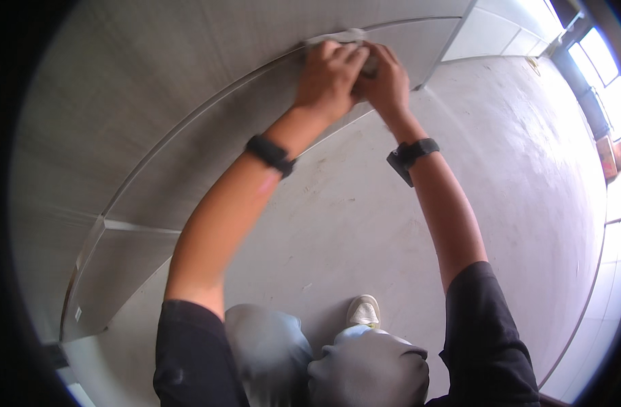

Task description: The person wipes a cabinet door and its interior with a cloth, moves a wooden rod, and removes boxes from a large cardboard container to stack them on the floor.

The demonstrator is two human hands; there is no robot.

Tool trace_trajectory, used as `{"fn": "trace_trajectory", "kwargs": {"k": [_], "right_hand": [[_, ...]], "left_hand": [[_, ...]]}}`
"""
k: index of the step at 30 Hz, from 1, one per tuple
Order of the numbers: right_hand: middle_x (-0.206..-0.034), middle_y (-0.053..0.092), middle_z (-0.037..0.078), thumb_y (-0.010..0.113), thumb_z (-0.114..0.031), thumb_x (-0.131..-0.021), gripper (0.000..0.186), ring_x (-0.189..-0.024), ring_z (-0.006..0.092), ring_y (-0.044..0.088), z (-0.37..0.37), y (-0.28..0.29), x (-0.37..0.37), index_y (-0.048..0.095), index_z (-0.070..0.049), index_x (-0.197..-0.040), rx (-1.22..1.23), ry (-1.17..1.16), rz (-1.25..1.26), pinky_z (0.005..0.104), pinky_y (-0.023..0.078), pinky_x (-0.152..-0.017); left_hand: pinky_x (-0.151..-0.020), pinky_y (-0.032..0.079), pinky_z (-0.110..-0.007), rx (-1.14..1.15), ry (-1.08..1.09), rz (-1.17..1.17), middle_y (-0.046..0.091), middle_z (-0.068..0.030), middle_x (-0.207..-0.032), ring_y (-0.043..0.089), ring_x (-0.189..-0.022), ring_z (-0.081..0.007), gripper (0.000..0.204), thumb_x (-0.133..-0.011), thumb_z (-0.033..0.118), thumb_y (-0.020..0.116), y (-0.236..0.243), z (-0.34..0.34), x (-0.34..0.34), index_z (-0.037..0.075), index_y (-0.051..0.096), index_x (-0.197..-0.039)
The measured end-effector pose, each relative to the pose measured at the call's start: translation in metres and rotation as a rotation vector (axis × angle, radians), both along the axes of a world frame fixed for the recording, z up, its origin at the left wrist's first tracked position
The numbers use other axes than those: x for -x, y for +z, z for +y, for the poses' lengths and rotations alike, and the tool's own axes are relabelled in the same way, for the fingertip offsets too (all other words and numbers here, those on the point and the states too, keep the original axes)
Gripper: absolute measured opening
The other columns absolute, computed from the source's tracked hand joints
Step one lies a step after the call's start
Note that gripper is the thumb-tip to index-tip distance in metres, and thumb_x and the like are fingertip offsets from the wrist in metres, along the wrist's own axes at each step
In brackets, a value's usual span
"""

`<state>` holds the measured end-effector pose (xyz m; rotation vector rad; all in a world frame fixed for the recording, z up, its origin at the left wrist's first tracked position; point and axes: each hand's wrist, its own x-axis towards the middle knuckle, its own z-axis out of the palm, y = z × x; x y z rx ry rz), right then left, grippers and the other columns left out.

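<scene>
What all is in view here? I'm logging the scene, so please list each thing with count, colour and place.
wall panels: several, grey, upper left, joined by seams
baseboard strip: one, grey, along the foot of the wall
cloth: one, pale grey, pressed on the wall under both hands, mostly hidden
floor: one, light grey concrete, centre and right
windows: a few, bright, upper right
shoe: one, white, on the floor at the bottom centre
knees: two, in grey trousers, bottom centre
wristbands: two, black, one on each wrist
left hand: one, on the cloth
right hand: one, on the cloth beside it
</scene>
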<state>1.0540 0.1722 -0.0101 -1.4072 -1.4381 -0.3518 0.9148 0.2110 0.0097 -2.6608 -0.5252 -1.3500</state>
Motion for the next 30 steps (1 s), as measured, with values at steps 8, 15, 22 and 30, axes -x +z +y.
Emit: {"fn": "trace_trajectory", "kwargs": {"k": [8, 15, 22, 30], "right_hand": [[-0.093, 0.069, 0.018, 0.072, -0.032, -0.072, 0.043, -0.092, 0.0338, 0.066, -0.002, -0.026, -0.035, 0.064, -0.008, -0.106, 0.506, -0.23, 0.553, 0.0398, 0.05, -0.079], [-0.11, 0.055, 0.017, 0.073, -0.004, -0.064, 0.041, -0.101, 0.0375, 0.055, -0.06, -0.063, 0.069, 0.059, -0.006, -0.102, 0.273, 0.204, 0.173, 0.04, 0.049, -0.084], [-0.124, 0.05, 0.014, 0.072, -0.012, -0.066, 0.051, -0.11, 0.0364, 0.05, -0.03, -0.024, 0.187, 0.058, -0.011, -0.115, -0.254, 0.53, -0.157, 0.0435, 0.044, -0.093], [-0.101, 0.054, 0.002, 0.064, -0.016, -0.069, 0.027, -0.103, 0.0253, 0.05, -0.014, -0.106, 0.143, 0.068, -0.019, -0.096, 0.143, 0.265, -0.475, 0.037, 0.043, -0.086]], "left_hand": [[-0.095, 0.044, -0.04, 0.156, -0.081, 0.389, 0.065, -0.0137, -0.107, 0.057, -0.104, -0.0335, 0.033, -0.079, 0.0, 0.052, -0.02, 0.03, -0.064, 0.009, 0.062, -0.11], [-0.082, 0.045, -0.039, -0.024, -0.107, 0.292, 0.054, -0.0089, -0.1, 0.054, -0.096, -0.028, 0.028, -0.081, 0.004, 0.055, -0.069, -0.029, 0.084, 0.007, 0.055, -0.108], [-0.09, 0.04, -0.049, -0.249, 0.205, -0.016, 0.047, -0.0167, -0.123, 0.046, -0.107, -0.04, 0.052, -0.076, 0.016, 0.071, -0.062, -0.045, 0.207, 0.0, 0.048, -0.12], [-0.101, 0.041, -0.043, -0.301, 0.272, 0.527, 0.05, 0.0032, -0.112, 0.046, -0.106, -0.0187, 0.038, -0.075, 0.016, 0.063, -0.153, -0.007, 0.206, 0.018, 0.059, -0.113]]}}
